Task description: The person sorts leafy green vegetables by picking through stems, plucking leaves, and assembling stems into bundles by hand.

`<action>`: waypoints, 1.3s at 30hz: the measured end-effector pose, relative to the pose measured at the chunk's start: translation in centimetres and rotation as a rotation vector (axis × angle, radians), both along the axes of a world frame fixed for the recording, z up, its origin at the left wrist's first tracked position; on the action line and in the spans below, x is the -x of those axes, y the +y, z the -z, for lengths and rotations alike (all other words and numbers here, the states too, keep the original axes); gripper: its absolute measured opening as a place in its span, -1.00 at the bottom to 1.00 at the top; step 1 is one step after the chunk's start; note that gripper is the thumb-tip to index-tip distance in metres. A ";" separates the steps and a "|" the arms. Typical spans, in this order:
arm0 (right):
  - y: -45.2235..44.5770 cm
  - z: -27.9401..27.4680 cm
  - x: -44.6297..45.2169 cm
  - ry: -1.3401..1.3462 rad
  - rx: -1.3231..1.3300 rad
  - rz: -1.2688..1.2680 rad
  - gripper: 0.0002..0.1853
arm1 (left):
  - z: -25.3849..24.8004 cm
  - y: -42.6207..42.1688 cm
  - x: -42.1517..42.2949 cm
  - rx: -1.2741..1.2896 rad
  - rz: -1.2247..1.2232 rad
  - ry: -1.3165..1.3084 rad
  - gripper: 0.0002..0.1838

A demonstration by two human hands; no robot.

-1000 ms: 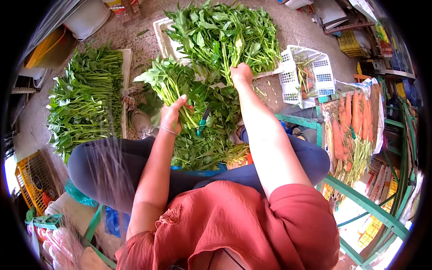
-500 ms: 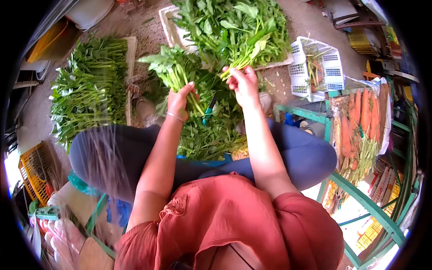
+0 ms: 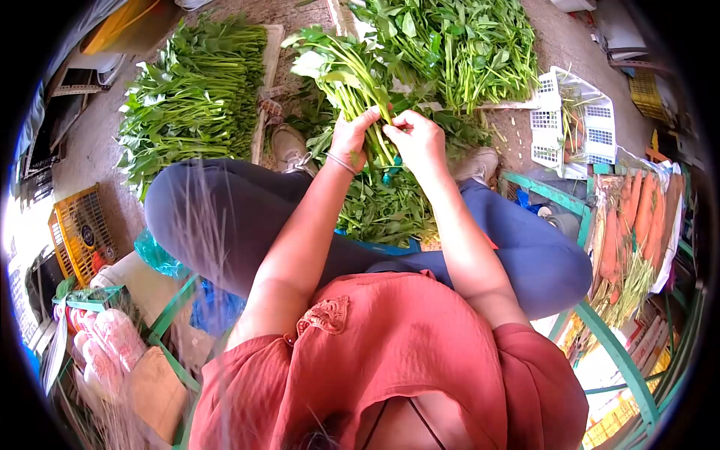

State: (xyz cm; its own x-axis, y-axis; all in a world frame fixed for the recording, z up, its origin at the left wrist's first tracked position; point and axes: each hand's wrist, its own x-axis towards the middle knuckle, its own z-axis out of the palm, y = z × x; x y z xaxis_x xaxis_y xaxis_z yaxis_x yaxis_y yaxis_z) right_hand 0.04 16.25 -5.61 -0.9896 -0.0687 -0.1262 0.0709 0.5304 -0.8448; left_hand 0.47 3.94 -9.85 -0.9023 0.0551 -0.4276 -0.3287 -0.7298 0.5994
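Observation:
My left hand [image 3: 351, 141] is wrapped around a bunch of leafy green stems [image 3: 352, 71], leaves pointing up and away from me. Close beside it, my right hand [image 3: 417, 142] has thumb and fingers pinched on stems at the bunch's right side. Just below the hands shows a teal object [image 3: 391, 175], like a knife handle, mostly hidden by the stems. Beneath lies a heap of loose leaves [image 3: 382, 214] between my legs. Ahead on the right, a large pile of greens [image 3: 457, 52] rests on a white board.
Neatly stacked greens [image 3: 199, 101] lie on a board at the left. To the right are a white plastic basket [image 3: 548, 120] with carrots and stems, and a bundle of carrots [image 3: 637, 214] beside a green metal frame [image 3: 622, 360]. A yellow crate [image 3: 81, 232] stands at left.
My right hand has come in from the pile to the bunch in my left hand, and the hands are now nearly together. The bunch looks fuller. The view has shifted left.

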 end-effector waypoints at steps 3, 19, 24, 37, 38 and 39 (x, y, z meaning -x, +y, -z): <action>0.0 -0.2 0.1 -0.040 -0.004 0.012 -0.86 | 0.0 0.0 -0.1 -0.034 -0.001 0.038 -0.65; 2.6 4.5 -2.0 -0.737 1.249 0.782 -0.94 | -0.3 -0.1 0.0 0.011 -0.064 -0.066 -0.73; 5.4 6.9 -2.8 -0.655 1.122 1.009 -0.64 | -0.7 0.0 -0.1 -0.035 0.041 -0.066 -0.70; 0.8 1.9 -2.8 -0.073 -0.053 0.128 -0.86 | 0.5 0.7 -0.1 0.417 -0.064 -0.031 -0.74; 1.1 2.3 -3.8 -0.065 -0.078 0.158 -0.86 | 1.4 0.5 0.2 0.402 -0.147 -0.039 -0.75; 1.5 3.2 -4.7 -0.060 -0.093 0.185 -0.85 | 1.4 -0.2 0.5 0.268 -0.194 -0.025 -0.75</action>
State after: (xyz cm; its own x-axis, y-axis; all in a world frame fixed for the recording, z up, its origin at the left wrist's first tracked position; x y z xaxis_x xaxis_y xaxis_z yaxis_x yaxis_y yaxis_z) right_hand 4.76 17.77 -8.80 -0.9747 0.1281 -0.1829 0.2233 0.5790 -0.7841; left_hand -0.05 3.75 -11.24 -0.8740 -0.2340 -0.4260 -0.2163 -0.5977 0.7720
